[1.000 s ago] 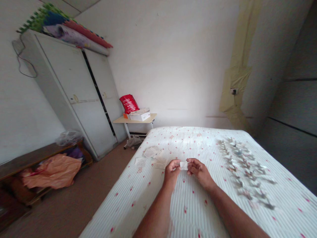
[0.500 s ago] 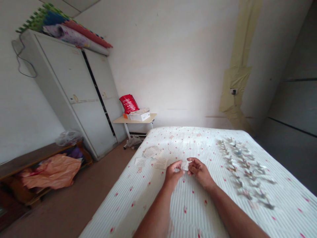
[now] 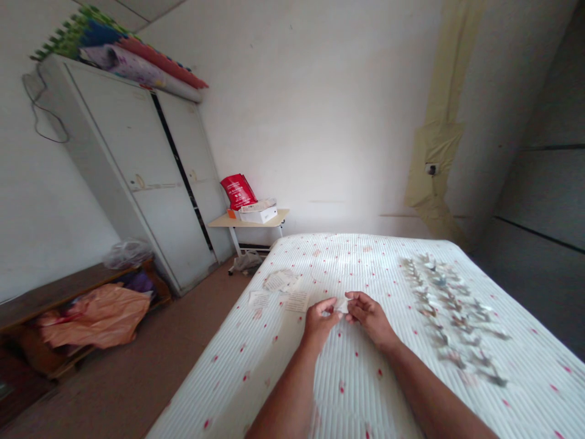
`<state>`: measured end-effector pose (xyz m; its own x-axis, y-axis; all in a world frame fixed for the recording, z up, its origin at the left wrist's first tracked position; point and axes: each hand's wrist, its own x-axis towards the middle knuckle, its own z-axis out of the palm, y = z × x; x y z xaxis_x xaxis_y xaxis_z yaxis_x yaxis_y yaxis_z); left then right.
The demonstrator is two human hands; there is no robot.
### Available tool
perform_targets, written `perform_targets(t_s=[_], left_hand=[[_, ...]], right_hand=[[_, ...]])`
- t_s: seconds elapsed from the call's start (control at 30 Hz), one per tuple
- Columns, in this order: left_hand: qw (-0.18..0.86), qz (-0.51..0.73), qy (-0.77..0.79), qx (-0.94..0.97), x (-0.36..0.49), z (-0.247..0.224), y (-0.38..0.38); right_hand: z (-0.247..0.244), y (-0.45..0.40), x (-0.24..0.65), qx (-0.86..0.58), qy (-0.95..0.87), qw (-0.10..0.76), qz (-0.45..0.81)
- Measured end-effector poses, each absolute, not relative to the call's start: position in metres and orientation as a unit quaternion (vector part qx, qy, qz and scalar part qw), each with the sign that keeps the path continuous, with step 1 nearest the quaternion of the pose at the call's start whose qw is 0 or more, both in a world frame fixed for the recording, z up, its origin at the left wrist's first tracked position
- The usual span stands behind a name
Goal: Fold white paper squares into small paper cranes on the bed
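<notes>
Left hand (image 3: 320, 323) and right hand (image 3: 368, 317) sit close together just above the bed, with the forearms coming in from the bottom of the view. A small piece of white paper (image 3: 342, 306) is held between them, clear of the bed. Main change from a second ago: the paper no longer shows as a flat-looking square. It now appears as a narrow, pointed fold, with most of it hidden behind the fingers. The two hands also stand slightly closer together.

Left fingers (image 3: 327, 307) are curled and pressed together, pinching the paper from its left side. Right fingers (image 3: 354, 299) are bunched, not spread, and pinch it from the right. Exact thumb placement is too small to tell.

Below the hands is a white ribbed bedspread (image 3: 274, 378) with red flecks. Loose paper slips (image 3: 297, 301) lie near the left hand, not touching it. Well to the right, folded paper pieces (image 3: 452, 317) lie in a long, dense band.

Beyond the bed, a small table (image 3: 219, 223) holds a white box (image 3: 258, 214) and a red bag (image 3: 238, 191). A metal wardrobe (image 3: 137, 171) stands at the left, and an orange plastic bag (image 3: 94, 314) lies on a low bench (image 3: 55, 289).
</notes>
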<state>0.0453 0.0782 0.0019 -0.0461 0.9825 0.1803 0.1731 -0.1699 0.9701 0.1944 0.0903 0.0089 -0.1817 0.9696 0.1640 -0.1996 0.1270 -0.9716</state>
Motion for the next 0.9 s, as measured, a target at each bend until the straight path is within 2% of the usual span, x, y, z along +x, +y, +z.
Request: perform_targets(t_s=[0.5,0.9], left_hand=[[0.42,0.516,0.488,0.565,0.047,0.0092,0.0754],[0.344,0.508,0.486,0.622,0.0474,0.0034,0.0755]], right_hand=[[0.0145,0.0869,0.1944,-0.361,-0.503,0.534,0.575],[0.0169,0.0859,0.1919,-0.365,-0.518,0.531,0.562]])
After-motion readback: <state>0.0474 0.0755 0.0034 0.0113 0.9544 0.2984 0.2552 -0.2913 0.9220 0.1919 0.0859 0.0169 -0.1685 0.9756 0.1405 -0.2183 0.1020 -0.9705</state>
